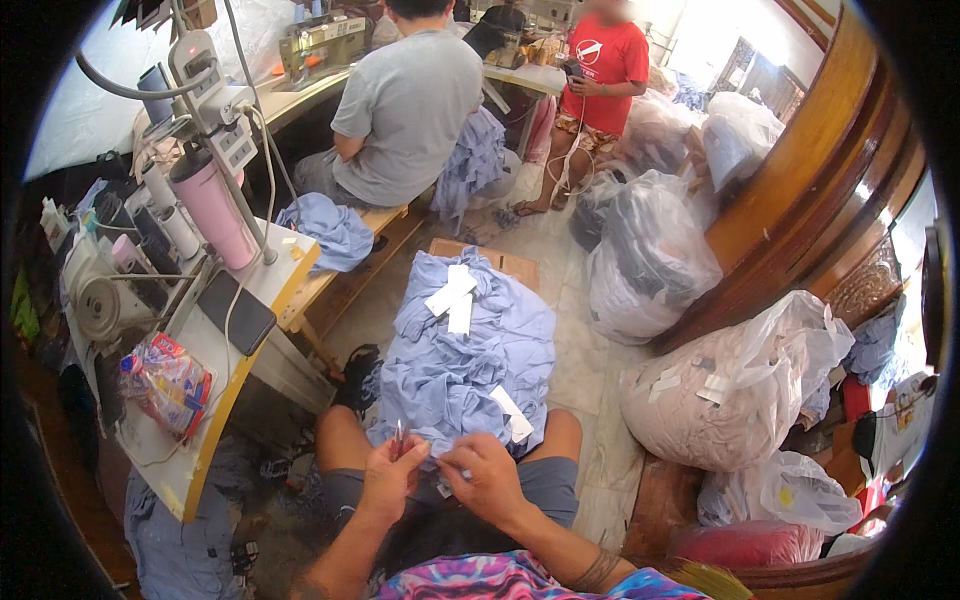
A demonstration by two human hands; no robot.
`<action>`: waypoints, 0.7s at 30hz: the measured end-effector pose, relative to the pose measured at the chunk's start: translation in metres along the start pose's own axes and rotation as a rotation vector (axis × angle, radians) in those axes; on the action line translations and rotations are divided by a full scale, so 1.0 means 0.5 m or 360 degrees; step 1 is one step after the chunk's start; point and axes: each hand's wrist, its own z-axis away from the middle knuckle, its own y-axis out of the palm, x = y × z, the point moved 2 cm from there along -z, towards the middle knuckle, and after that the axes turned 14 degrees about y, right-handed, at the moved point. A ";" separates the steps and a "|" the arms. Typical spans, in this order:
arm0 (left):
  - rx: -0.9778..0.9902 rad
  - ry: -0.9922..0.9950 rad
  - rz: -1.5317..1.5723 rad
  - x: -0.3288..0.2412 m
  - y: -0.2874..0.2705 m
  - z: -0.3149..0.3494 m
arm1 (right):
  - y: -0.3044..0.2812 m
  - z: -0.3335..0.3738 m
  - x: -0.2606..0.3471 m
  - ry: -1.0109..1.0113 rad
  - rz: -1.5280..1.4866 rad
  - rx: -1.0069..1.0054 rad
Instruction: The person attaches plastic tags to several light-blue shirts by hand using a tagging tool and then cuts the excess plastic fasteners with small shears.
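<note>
The cloth [460, 365] lies heaped and creased in front of the seated person, pale blue, its near edge between the knees and a brown board [510, 266] showing past its far edge. The left hand [388, 478] is at the near edge, its fingers grasping a small tool [399, 436] that points up; it is too blurred to tell its kind. The right hand [485, 478] is just beside it, fingers curled with the tips drawn together at the same edge; whether they pinch the cloth, I cannot tell. White tags [453, 293] lie crossed on the far part of the cloth, and another strip [512, 414] lies near the right knee.

To the left, the bench [180, 466] carries a phone [237, 312], a pink tumbler [215, 207] and a packet [168, 385]. Beyond, a person in a grey shirt [408, 122] sits with their back turned, and another in a red shirt [605, 62] stands holding a dark device [573, 70]. To the right, filled plastic bags [652, 262] stand on the floor, a large one [700, 405] nearest, with a red bundle [745, 543] below it
</note>
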 end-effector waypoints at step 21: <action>0.0030 0.0306 -0.0152 -0.036 0.044 0.019 | 0.038 0.007 0.002 0.1343 -0.2601 0.0563</action>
